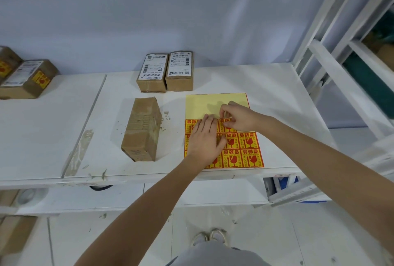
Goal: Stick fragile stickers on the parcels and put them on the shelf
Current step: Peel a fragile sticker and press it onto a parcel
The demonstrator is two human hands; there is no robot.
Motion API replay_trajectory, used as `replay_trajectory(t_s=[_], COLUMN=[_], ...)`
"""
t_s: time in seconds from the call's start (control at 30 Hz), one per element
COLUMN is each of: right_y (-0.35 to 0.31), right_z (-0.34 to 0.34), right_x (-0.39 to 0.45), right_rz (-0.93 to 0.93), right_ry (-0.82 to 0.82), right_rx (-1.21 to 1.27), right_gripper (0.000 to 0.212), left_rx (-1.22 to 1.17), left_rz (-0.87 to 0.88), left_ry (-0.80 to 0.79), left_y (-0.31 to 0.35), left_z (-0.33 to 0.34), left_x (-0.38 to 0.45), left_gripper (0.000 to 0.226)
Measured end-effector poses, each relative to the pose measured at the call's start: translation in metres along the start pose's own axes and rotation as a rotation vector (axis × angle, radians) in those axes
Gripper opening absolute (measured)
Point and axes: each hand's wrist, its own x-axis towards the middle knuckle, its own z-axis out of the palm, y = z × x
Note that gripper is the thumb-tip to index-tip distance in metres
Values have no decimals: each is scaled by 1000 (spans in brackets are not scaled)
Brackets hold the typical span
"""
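Note:
A yellow sticker sheet (215, 103) lies on the white table (266, 86), its lower half filled with red-and-yellow fragile stickers (248, 150). My left hand (203, 139) presses flat on the sheet's left side, fingers apart. My right hand (238, 116) pinches the top edge of a sticker in the uppermost remaining row. A brown taped parcel (141, 129) stands on its long side just left of the sheet, with no sticker showing. Two parcels with white shipping labels (152, 73) (180, 71) lie side by side behind it.
At the far left, two parcels (27, 79) (6, 63) bearing yellow fragile stickers rest on an adjoining table. A white metal shelf frame (332, 67) stands at the right. The table's front edge runs just below the sheet. My feet show on the floor.

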Motion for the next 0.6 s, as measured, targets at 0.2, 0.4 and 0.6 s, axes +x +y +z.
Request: replay_trajectory(t_s=[0.2,0.4,0.6], right_y=[0,3,7], right_z=[4,8,12], right_x=[-6,-11,-16], right_rz=[-19,-42,-102], right_ry=[62,125,211], right_rx=[10,18,11], right_gripper=[38,22,13], left_rx=[2,25,6], left_rz=[1,2,6], left_ry=[14,5,20], left_y=[0,0,-1], left_z=[1,1,1], left_x=[-1,-1,-1], left_gripper=[74,74,76])
